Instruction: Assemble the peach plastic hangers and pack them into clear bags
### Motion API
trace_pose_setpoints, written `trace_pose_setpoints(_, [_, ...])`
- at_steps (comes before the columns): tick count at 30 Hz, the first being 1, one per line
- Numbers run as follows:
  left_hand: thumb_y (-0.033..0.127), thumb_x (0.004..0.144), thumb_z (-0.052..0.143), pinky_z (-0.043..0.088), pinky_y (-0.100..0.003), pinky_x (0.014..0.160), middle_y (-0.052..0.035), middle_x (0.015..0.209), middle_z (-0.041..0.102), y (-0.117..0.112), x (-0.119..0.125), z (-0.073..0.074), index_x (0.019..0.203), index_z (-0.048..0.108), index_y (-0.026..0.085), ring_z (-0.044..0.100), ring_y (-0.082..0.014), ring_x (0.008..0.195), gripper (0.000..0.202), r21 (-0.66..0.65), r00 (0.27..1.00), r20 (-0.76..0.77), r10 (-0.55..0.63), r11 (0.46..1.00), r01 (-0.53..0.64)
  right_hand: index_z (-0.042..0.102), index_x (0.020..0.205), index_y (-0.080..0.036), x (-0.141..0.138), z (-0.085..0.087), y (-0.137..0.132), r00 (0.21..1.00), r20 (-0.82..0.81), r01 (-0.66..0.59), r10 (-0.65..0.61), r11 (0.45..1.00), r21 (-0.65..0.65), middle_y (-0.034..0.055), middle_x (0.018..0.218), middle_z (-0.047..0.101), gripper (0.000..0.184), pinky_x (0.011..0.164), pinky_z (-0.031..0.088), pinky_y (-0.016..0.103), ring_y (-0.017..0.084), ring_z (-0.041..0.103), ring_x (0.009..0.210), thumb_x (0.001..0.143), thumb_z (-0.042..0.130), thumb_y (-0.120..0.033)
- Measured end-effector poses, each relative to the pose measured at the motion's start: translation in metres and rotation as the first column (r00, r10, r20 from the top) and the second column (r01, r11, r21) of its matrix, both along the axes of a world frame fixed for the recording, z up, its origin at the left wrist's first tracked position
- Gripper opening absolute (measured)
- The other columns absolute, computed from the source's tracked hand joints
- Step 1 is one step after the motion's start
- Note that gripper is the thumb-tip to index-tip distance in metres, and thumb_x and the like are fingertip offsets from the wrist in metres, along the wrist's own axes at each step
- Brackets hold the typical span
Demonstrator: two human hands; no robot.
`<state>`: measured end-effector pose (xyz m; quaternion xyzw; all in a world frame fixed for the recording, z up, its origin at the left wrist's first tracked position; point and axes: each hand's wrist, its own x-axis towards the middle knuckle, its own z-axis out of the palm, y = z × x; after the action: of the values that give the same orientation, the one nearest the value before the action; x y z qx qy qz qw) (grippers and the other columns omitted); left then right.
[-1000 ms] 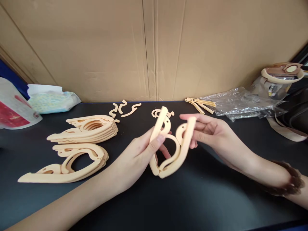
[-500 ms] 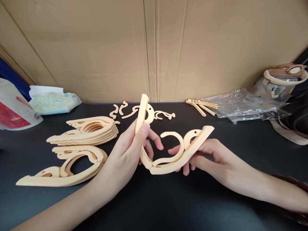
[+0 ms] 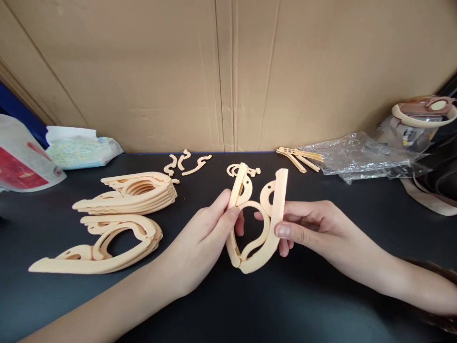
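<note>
Between my hands a cream plastic folding hanger (image 3: 266, 250) is raised above the black table, its two arms swung close together in a narrow V with the hook curled inside. My left hand (image 3: 210, 233) pinches the left arm, thumb in front. On the right arm, my right hand (image 3: 310, 228) has its thumb in front and fingers behind. Left of my hands lie two stacks of folded hangers, a taller stack (image 3: 143, 202) behind and a lower stack (image 3: 117, 267) in front.
Loose hooks (image 3: 196, 166) and small curved pieces (image 3: 255, 170) lie toward the back. Straight hanger arms (image 3: 300, 155) sit beside clear plastic bags (image 3: 350, 155). A clear bottle (image 3: 410, 124) stands right; a tissue pack (image 3: 84, 147) and a red-and-white package (image 3: 28, 157) are left. Cardboard (image 3: 143, 71) walls the back.
The hanger's arms have swung from a wide spread to nearly side by side, the hook now between them. Both hands have come closer together, the left moving right.
</note>
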<state>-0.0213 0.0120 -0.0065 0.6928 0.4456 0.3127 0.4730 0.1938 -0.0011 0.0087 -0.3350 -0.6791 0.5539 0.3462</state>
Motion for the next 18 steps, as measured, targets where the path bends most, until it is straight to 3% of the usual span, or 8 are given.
trace_pose_setpoints(3, [0.04, 0.099, 0.045, 0.034, -0.02, 0.049, 0.0043, 0.07, 0.052, 0.005, 0.002, 0.006, 0.084, 0.056, 0.02, 0.043, -0.0097, 0.059, 0.028, -0.069, 0.997, 0.067, -0.024, 0.997, 0.029, 0.073, 0.089, -0.02, 0.001, 0.001, 0.001, 0.997, -0.002, 0.081, -0.081, 0.996, 0.045, -0.0014, 0.075, 0.066, 0.013, 0.065, 0.05, 0.022, 0.011, 0.059, 0.067, 0.092, 0.065, -0.03])
trace_pose_setpoints(7, [0.038, 0.093, 0.056, 0.033, -0.018, 0.046, 0.0019, 0.075, 0.058, 0.007, 0.004, 0.015, 0.084, 0.062, 0.018, 0.045, -0.0101, 0.061, 0.023, -0.107, 0.99, 0.131, -0.049, 0.992, 0.063, 0.07, 0.083, -0.021, 0.002, 0.001, 0.005, 0.983, 0.025, 0.176, -0.18, 0.977, 0.118, -0.0017, 0.071, 0.061, 0.02, 0.063, 0.048, 0.022, 0.011, 0.055, 0.066, 0.096, 0.058, -0.031])
trace_pose_setpoints(12, [0.035, 0.09, 0.064, 0.038, -0.017, 0.047, 0.0002, 0.081, 0.066, 0.007, 0.002, 0.017, 0.087, 0.068, 0.019, 0.049, -0.0096, 0.062, 0.017, -0.171, 0.975, 0.207, -0.081, 0.978, 0.118, 0.068, 0.092, -0.023, 0.003, 0.001, 0.008, 0.977, 0.064, 0.192, -0.204, 0.969, 0.156, 0.0006, 0.081, 0.066, 0.023, 0.063, 0.048, 0.024, 0.015, 0.058, 0.073, 0.099, 0.05, -0.036])
trace_pose_setpoints(18, [0.035, 0.087, 0.07, 0.043, -0.017, 0.049, -0.0013, 0.085, 0.073, 0.008, 0.0, 0.015, 0.094, 0.066, 0.019, 0.058, -0.0108, 0.066, 0.018, -0.238, 0.968, 0.229, -0.099, 0.959, 0.154, 0.065, 0.079, -0.021, 0.004, 0.001, 0.008, 0.969, 0.106, 0.203, -0.225, 0.961, 0.187, 0.0016, 0.079, 0.065, 0.032, 0.065, 0.047, 0.025, 0.015, 0.057, 0.071, 0.099, 0.048, -0.039])
